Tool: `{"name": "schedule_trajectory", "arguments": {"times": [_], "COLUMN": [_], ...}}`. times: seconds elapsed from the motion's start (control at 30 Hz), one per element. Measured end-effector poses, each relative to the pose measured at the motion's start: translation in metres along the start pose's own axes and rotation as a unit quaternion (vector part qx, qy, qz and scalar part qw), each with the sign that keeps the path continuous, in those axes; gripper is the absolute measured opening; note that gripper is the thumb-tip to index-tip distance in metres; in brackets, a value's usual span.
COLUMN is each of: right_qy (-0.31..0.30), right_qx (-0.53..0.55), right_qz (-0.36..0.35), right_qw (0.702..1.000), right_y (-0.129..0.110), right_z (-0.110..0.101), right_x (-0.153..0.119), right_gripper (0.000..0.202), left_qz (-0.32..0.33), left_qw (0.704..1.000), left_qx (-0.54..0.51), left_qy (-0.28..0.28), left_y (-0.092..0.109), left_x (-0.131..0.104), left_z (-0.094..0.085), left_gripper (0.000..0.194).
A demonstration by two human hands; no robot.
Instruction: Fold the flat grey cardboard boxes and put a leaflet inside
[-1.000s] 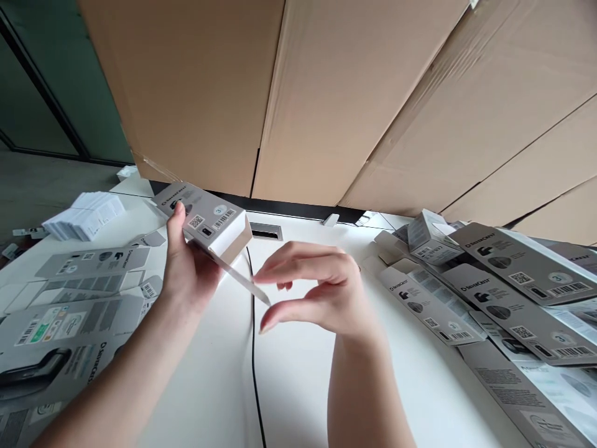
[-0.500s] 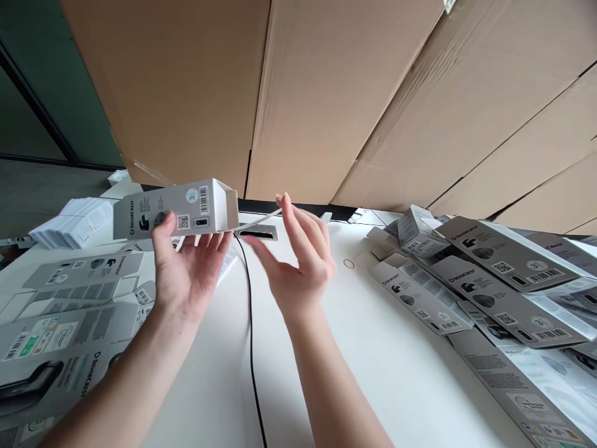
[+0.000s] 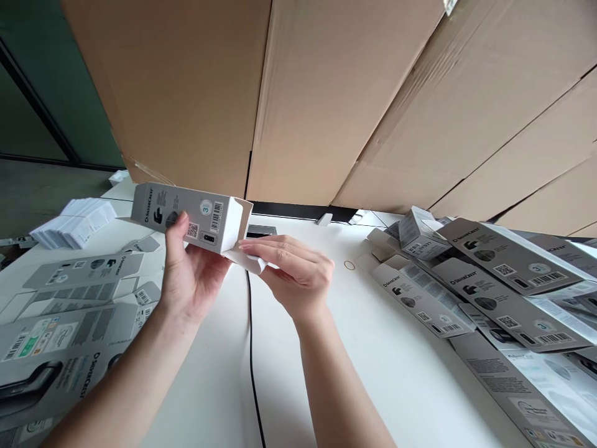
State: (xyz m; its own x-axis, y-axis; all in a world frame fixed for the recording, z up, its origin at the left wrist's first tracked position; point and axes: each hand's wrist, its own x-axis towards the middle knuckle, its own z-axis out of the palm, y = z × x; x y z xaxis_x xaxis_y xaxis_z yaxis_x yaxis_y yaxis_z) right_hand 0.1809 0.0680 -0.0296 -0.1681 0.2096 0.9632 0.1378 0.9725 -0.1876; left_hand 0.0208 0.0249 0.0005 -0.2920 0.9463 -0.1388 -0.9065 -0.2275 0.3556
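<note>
A grey and white cardboard box [image 3: 186, 214] is held above the table, lying on its side with its end towards the right. Underneath and in front, my left hand [image 3: 191, 267] grips it, thumb on the printed face and fingers below. My right hand [image 3: 293, 270] pinches the white end flap [image 3: 249, 260] of the box between thumb and fingers. That flap is bent outward from the lower edge, while another small flap [image 3: 245, 214] stands out at the far side. What lies inside the box cannot be seen.
Flat folded cartons [image 3: 84, 274] cover the table's left side, with a stack of white leaflets [image 3: 74, 221] behind. Several formed boxes [image 3: 504, 298] pile up on the right. A black cable [image 3: 252, 348] crosses the white tabletop [image 3: 373, 373]. Large brown cartons [image 3: 317, 106] stand behind.
The box has shifted right and slightly down, tilting its right end lower. My right hand has moved in, and its fingers have closed on the end flap, which is now bent more.
</note>
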Motion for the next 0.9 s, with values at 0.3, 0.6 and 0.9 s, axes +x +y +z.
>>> {"name": "schedule_trajectory", "arguments": {"times": [0.3,0.6,0.9], "right_qy": [-0.078,-0.084,-0.066], "right_qx": [0.084,0.066,0.047], "right_qz": [0.017,0.009,-0.025], "right_qw": [0.993,0.994,0.996], "right_y": [-0.002,-0.008,-0.012], "right_z": [-0.026,-0.034,-0.034], "right_x": [0.01,0.014,0.017], "right_gripper": [0.046,0.035,0.022], "left_qz": [0.036,0.056,0.047], "left_qw": [0.997,0.994,0.997], "left_qx": [0.053,0.083,0.062], "left_qy": [-0.031,-0.042,-0.027], "left_y": [0.015,0.018,0.018], "left_x": [0.004,0.006,0.002], "left_z": [-0.003,-0.007,-0.002], "left_gripper": [0.027,0.024,0.028]}}
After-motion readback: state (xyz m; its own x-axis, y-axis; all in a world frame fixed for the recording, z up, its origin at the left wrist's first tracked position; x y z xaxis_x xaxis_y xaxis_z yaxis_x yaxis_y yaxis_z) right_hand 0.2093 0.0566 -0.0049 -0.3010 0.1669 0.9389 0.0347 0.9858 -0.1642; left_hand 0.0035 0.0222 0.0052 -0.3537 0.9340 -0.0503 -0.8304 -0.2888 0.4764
